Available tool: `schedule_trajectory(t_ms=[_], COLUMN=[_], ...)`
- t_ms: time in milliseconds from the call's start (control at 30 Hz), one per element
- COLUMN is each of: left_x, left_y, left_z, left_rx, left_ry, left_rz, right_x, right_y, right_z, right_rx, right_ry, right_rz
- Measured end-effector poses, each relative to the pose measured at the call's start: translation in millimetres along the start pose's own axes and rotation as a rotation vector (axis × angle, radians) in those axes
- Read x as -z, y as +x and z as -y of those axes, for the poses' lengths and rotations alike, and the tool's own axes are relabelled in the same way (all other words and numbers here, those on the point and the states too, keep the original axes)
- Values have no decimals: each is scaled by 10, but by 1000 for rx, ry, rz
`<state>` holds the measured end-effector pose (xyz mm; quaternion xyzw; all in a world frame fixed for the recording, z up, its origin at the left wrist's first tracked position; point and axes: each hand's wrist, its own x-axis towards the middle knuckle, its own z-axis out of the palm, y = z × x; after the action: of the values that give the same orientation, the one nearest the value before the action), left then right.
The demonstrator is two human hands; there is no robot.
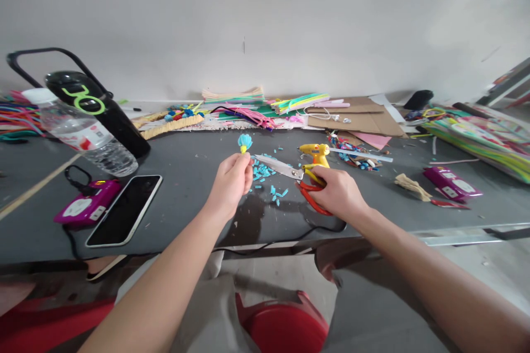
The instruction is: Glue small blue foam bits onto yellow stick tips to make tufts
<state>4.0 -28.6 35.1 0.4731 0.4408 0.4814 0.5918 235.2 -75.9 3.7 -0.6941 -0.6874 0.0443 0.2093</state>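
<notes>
My left hand (232, 181) pinches the base of a small blue craft flower (244, 142) with a yellow part under its head, held upright above the table. In my right hand (340, 192) is a pair of scissors (285, 168) with red and yellow handles. Their blades point left, the tips close to my left fingers and just below the flower. Short blue cut pieces (262, 171) lie scattered on the grey table beneath the blades. Right behind the scissors stands a yellow glue gun (315, 151), a pale glue stick reaching out of its back.
To the left are a water bottle (89, 135), a black flask (111, 116), a phone (125, 210) and a purple power box (89, 202). Coloured pipe cleaners (236, 98) and cardboard (351, 113) line the wall. Another purple box (451, 183) is at right.
</notes>
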Motion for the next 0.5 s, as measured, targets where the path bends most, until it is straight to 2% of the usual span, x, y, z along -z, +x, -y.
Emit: schedule_trajectory(t_ms=[167, 367, 500], left_x=[16, 18, 10], left_y=[4, 14, 13], left_z=[19, 14, 4], left_rx=[-3, 1, 11], left_ry=[-9, -9, -20], left_rz=[18, 1, -4], right_x=[2, 22, 17], right_y=[7, -3, -3], right_z=[1, 4, -37], right_rx=[-17, -36, -1], right_ry=[8, 168, 96], right_rz=[22, 26, -12])
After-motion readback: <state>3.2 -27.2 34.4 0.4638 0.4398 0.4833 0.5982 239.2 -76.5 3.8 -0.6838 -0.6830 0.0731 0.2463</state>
